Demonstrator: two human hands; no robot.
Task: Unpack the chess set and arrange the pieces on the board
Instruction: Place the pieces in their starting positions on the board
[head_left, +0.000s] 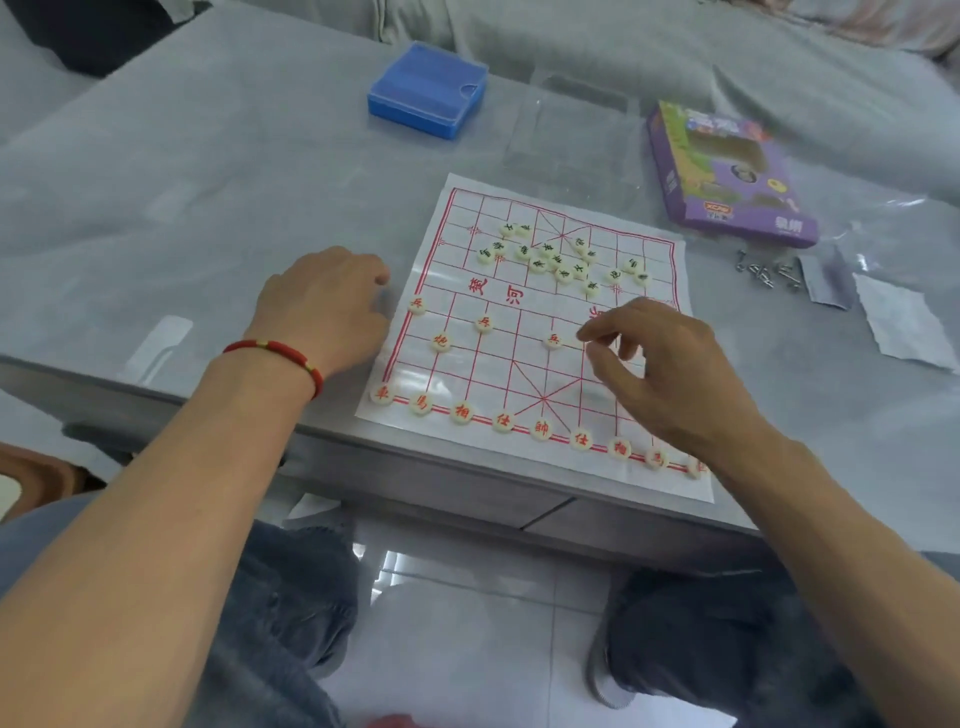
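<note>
From my feed, the right hand (670, 374) hovers over the right half of the white paper chess board with red grid lines (524, 332). Its grip is half spread: thumb and forefinger curve toward each other with a gap between them, the other fingers (631, 348) loosely bent. I cannot tell whether a piece sits between the fingertips; nothing shows there. The nearest disc, a cream round piece with a red character (554, 340), lies just beside the thumb tip, apart from it.

The left hand (322, 306) rests on the grey bench (208, 208) just off the board's left edge, fingers curled under, holding nothing I can see. A red cord bracelet (275, 353) circles that wrist.

On the board, a row of red-lettered cream pieces (540, 430) lines the near edge, its right end hidden by the right wrist. More red ones stand singly on the near half. A loose heap of dark-lettered cream pieces (558, 257) lies on the far half.

Beyond the board are a blue plastic case with a clear lid (428, 91), a clear plastic tray (571, 135) and a purple cardboard box (727, 171). Small metal parts (763, 273) and a white paper scrap (901, 322) lie to the right.
</note>
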